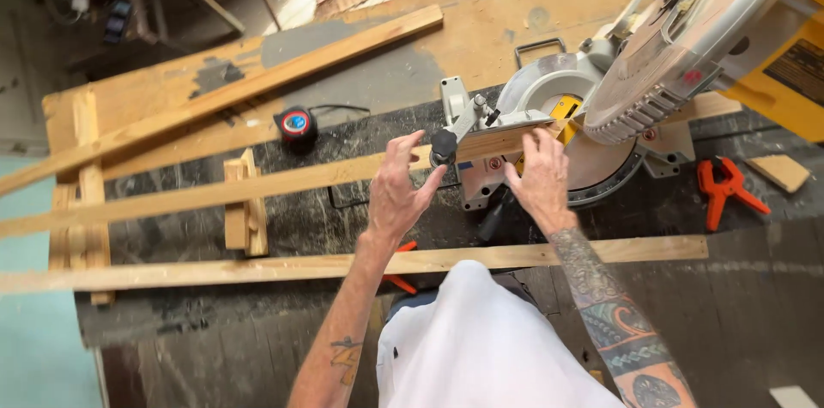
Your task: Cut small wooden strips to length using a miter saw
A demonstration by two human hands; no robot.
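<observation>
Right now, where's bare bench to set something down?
Bare dark bench at the right, below the orange clamp and the near plank. A smaller patch lies between the middle plank and near plank. Crowded at the mitre saw, where left hand and right hand work, and near the tape measure.

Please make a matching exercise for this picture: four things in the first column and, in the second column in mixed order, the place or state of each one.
Things:
1. tape measure
2. orange clamp
3. left hand
4. right hand

Places or states:
A. lies on the bench right of the saw base
B. fingers spread, next to the black knob of the saw's clamp
C. pressed on the wooden strip at the miter saw
D. sits between two long strips, left of the saw

Pairs: 1-D, 2-A, 3-B, 4-C
</observation>
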